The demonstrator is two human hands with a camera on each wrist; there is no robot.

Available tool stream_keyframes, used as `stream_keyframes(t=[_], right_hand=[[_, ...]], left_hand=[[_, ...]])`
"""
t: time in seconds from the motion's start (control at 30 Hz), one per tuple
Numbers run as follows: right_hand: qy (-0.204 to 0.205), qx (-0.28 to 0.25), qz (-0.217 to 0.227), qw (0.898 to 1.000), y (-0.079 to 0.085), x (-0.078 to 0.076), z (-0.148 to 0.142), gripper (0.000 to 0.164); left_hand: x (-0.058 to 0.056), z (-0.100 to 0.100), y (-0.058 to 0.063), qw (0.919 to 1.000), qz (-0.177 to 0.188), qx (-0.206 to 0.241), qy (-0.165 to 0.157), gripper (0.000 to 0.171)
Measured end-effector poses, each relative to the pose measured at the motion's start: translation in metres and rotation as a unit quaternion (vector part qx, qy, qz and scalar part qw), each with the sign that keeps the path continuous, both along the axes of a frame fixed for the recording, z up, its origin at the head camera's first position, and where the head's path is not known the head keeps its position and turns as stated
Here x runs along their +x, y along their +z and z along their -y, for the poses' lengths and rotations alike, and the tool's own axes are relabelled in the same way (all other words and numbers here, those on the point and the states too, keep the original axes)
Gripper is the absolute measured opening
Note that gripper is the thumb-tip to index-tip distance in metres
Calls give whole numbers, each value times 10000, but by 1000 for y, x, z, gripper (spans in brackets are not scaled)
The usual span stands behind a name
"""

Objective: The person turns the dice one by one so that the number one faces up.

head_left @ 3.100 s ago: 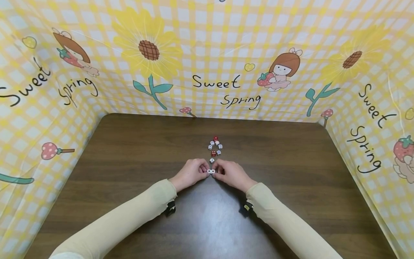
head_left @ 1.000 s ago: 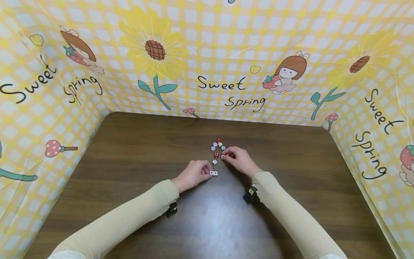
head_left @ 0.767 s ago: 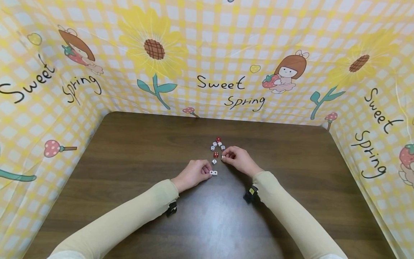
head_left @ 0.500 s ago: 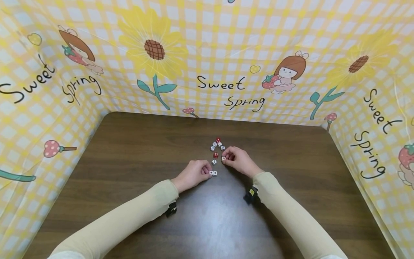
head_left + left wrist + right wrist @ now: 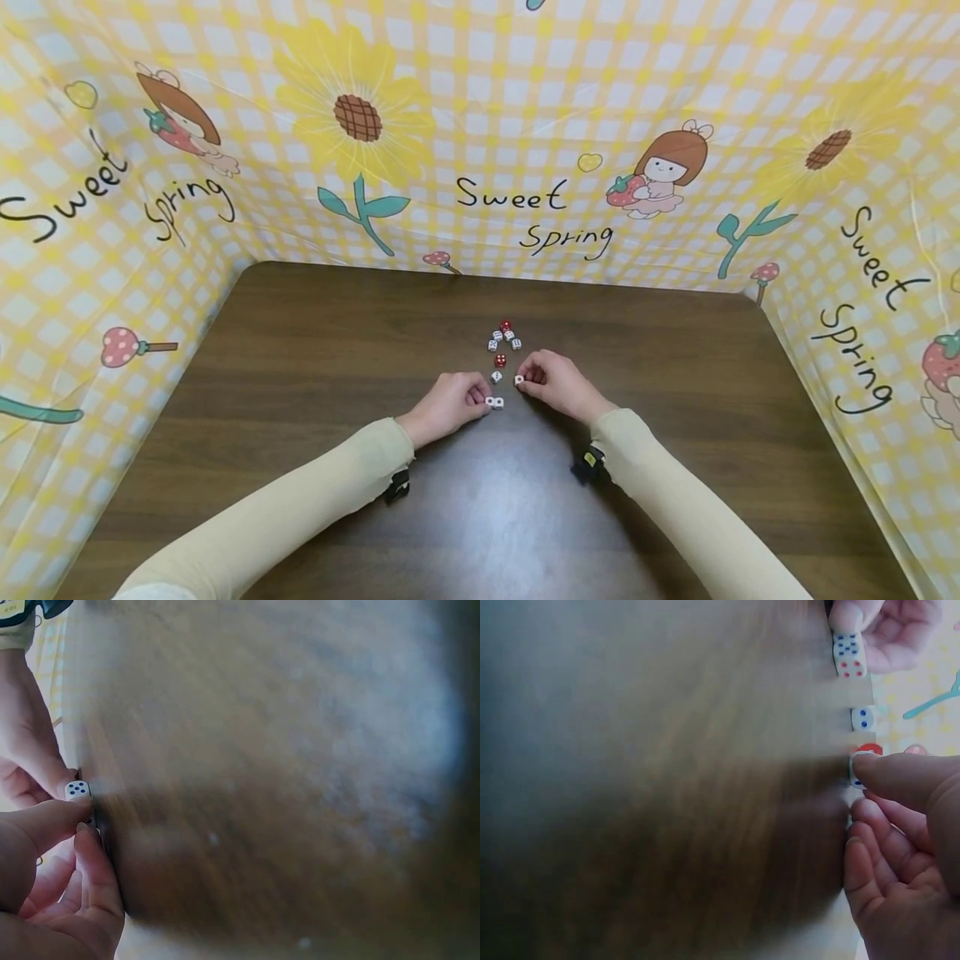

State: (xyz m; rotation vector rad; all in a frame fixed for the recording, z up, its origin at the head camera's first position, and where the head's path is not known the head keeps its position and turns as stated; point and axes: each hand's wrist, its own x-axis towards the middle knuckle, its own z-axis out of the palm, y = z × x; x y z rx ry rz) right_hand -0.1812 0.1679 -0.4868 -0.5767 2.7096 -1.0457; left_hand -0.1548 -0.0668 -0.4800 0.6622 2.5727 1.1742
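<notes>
In the head view, my left hand (image 5: 448, 404) pinches the left one of two white dice (image 5: 498, 403) standing side by side on the table. My right hand (image 5: 558, 385) pinches another white die (image 5: 519, 380) between thumb and fingers, to the right of the group. In the right wrist view, my thumb covers part of this die (image 5: 857, 778), and a white die with two blue pips (image 5: 863, 718) stands between the hands. That lone white die (image 5: 497, 377) lies just beyond the pair in the head view, with a red die (image 5: 500, 361) behind it.
Farther back, several white dice (image 5: 492, 345) form a small arch with a red die (image 5: 506, 325) at its tip. The brown wooden table (image 5: 337, 333) ends at a yellow checked cloth (image 5: 487, 125) hung around its back and sides.
My right hand has left the front pair, gripped the white die beside the nearer red one and drawn it out toward me. My left hand has stayed at the pair.
</notes>
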Motion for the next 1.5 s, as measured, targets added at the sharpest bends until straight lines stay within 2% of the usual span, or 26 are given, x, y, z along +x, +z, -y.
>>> stream_keyframes(t=[0.27, 0.53, 0.8, 1.2, 1.5], right_hand=[[415, 119, 31, 9991, 4, 14, 2, 10], [693, 94, -381, 9968, 2, 21, 7, 10], [696, 160, -588, 9957, 3, 22, 9, 12], [677, 207, -748, 9947, 0, 25, 9, 12], [695, 232, -719, 9947, 0, 27, 9, 13]], left_hand=[[-2, 1, -1, 10000, 39, -2, -4, 9], [-3, 1, -1, 10000, 10, 45, -65, 9], [-4, -2, -2, 9999, -70, 45, -71, 8], [-1, -3, -1, 9999, -71, 67, -77, 8], [-4, 3, -2, 9996, 95, 84, -246, 16]])
